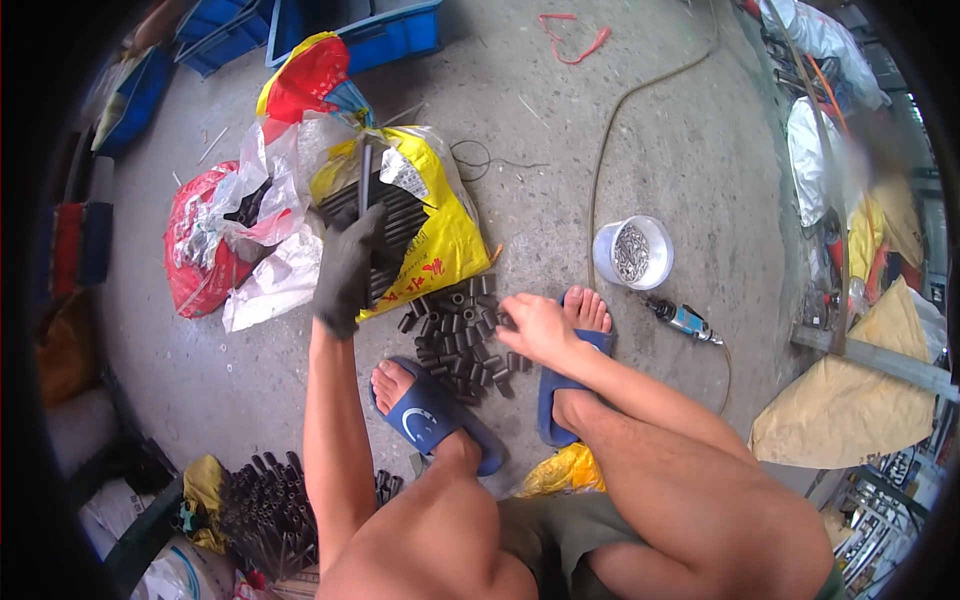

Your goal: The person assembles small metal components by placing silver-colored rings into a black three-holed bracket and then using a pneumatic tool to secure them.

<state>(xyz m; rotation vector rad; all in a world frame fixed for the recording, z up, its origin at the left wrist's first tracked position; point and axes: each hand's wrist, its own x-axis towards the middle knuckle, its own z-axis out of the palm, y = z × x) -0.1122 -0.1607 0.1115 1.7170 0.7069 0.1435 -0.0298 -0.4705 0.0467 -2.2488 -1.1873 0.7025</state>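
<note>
My left hand (pixel 350 265), in a dark grey glove, is closed around a long dark tube (pixel 366 178) that points away from me. It is over a yellow bag (pixel 455 240) holding many similar long dark tubes (pixel 405 215). My bare right hand (pixel 545 328) is at the right edge of a heap of short black tubes (pixel 455 345) on the floor between my feet. Its fingers are curled around a short black tube (pixel 506 321), partly hidden by them. A red and white bag (pixel 200 270) with dark pieces in it leans left of the yellow one.
Right of my feet are a white bucket (pixel 655 250) of small metal pieces and a blue air tool (pixel 685 320) with a hose (pixel 602 160). Blue crates (pixel 400 35) stand at the far left. More dark tubes (pixel 265 500) lie at the near left, and a metal bar (pixel 880 362) juts in at right.
</note>
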